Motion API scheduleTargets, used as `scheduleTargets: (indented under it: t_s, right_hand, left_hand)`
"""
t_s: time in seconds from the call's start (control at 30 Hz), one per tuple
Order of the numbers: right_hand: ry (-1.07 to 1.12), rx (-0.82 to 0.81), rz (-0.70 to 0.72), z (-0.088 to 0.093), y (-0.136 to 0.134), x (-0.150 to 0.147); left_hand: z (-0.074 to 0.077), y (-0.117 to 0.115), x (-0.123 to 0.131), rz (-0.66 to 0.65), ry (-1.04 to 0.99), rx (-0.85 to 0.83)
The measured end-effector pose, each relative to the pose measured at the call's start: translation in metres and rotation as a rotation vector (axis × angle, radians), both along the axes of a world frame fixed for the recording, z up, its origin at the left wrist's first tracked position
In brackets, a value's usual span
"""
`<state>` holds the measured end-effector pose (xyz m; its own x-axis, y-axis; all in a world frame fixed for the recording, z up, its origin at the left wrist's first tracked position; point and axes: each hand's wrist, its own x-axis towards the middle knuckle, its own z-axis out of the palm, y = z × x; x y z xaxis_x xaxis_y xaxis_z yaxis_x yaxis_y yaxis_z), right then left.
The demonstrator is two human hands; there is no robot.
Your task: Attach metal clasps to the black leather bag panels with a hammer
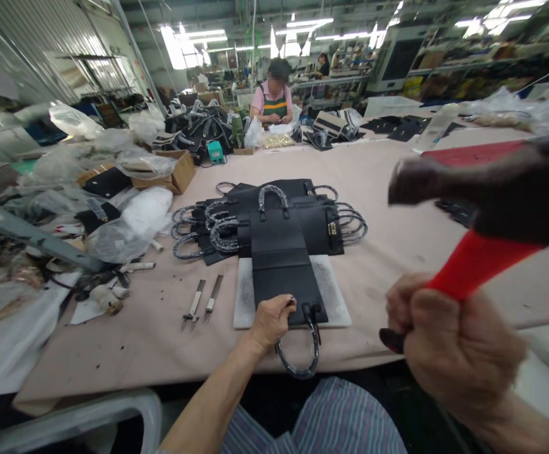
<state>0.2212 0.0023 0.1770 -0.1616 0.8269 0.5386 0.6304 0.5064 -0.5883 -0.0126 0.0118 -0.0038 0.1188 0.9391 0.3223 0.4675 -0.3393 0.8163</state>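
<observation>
My right hand [458, 340] is raised at the right, wrapped round the red handle of a hammer [473, 265]; its dark metal head is close to the camera and blurred. My left hand [271, 320] rests at the near end of a black bag panel [286, 277], its thumb and finger pinched together. What they hold, if anything, is too small to make out. Just right of those fingers, a plastic-wrapped handle [297, 372] is attached to the panel and hangs toward me. Under the panel lies a pale board [335, 302]. The panel's far end, with another wrapped handle [273, 191], overlaps stacked black bag pieces [314, 221].
Two slim fork-tipped metal tools [203, 302] lie left of the board. Plastic bags [132, 221] and a cardboard box [177, 171] crowd the left side. Across the table a person [274, 101] works near black bags [203, 129]. A metal bar [33, 230] crosses at left.
</observation>
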Motion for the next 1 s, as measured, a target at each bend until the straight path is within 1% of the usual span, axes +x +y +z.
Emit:
scheduleTargets:
  t_s: [0.03, 0.07, 0.13, 0.17, 0.23, 0.3, 0.33, 0.4, 0.43, 0.47, 0.5, 0.57, 0.63, 0.67, 0.7, 0.73, 0.8, 0.83, 0.87, 0.9, 0.93, 0.97, 1.0]
  right_hand:
    - [-0.07, -0.015, 0.039, -0.008, -0.002, 0.001]
    - [-0.193, -0.062, 0.118, -0.019, -0.003, 0.002]
    - [-0.42, -0.228, 0.203, -0.04, -0.001, 0.011]
    - [-0.474, -0.31, 0.199, -0.049, 0.002, 0.016]
    - [-0.459, -0.427, 0.134, -0.061, 0.01, 0.03]
    - [-0.336, -0.55, 0.071, -0.074, 0.02, 0.043]
    - [-0.255, -0.645, 0.04, -0.082, 0.025, 0.05]
    - [-0.129, -0.846, -0.049, -0.103, 0.035, 0.064]
    - [-0.127, -0.904, -0.11, -0.115, 0.039, 0.071]
    - [-0.158, -0.923, -0.175, -0.126, 0.044, 0.077]
    - [-0.214, -0.904, -0.234, -0.137, 0.048, 0.083]
    - [-0.327, -0.806, -0.318, -0.152, 0.053, 0.088]
    - [-0.372, -0.7, -0.346, -0.159, 0.054, 0.082]
    - [-0.385, -0.631, -0.332, -0.159, 0.052, 0.074]
    - [-0.39, -0.539, -0.292, -0.159, 0.05, 0.062]
    - [-0.383, -0.436, -0.221, -0.158, 0.047, 0.048]
    - [-0.348, -0.252, -0.01, -0.158, 0.04, 0.016]
    - [-0.33, -0.194, 0.098, -0.159, 0.037, 0.0]
    - [-0.322, -0.157, 0.185, -0.161, 0.033, -0.015]
    - [-0.325, -0.149, 0.241, -0.165, 0.03, -0.027]
    - [-0.338, -0.153, 0.267, -0.169, 0.028, -0.035]
    - [-0.353, -0.158, 0.269, -0.173, 0.026, -0.041]
    - [-0.365, -0.162, 0.262, -0.177, 0.024, -0.044]
  left_hand:
    - [-0.001, 0.0, 0.0, 0.001, 0.01, -0.004]
    - [-0.002, 0.0, 0.0, 0.003, 0.022, -0.008]
    - [-0.002, 0.0, 0.0, 0.0, 0.042, -0.009]
    - [-0.002, 0.0, 0.0, -0.002, 0.045, -0.008]
    - [0.0, 0.0, 0.0, -0.002, 0.041, -0.01]
    - [0.003, -0.001, 0.0, -0.002, 0.037, -0.016]
    - [0.004, -0.001, 0.0, -0.001, 0.036, -0.019]
    - [0.006, -0.001, 0.0, -0.007, 0.032, -0.025]
    - [0.006, -0.001, 0.0, -0.009, 0.028, -0.03]
    - [0.006, -0.001, 0.0, -0.01, 0.023, -0.033]
    - [0.005, -0.001, 0.0, -0.009, 0.017, -0.036]
    - [0.004, -0.001, -0.001, -0.002, 0.007, -0.037]
    - [0.004, 0.0, -0.001, 0.004, 0.004, -0.035]
    - [0.004, 0.0, -0.002, 0.006, 0.007, -0.036]
    - [0.004, 0.0, -0.002, 0.008, 0.011, -0.037]
    - [0.004, 0.0, -0.002, 0.01, 0.017, -0.039]
    - [0.005, -0.001, 0.0, 0.017, 0.033, -0.048]
    - [0.005, -0.002, 0.001, 0.019, 0.036, -0.055]
    - [0.006, -0.003, 0.002, 0.019, 0.032, -0.063]
    - [0.006, -0.003, 0.003, 0.024, 0.017, -0.077]
    - [0.007, -0.002, 0.004, 0.043, -0.019, -0.099]
    - [0.009, 0.001, 0.004, 0.095, -0.092, -0.12]
    - [0.012, 0.004, 0.002, 0.174, -0.21, -0.141]
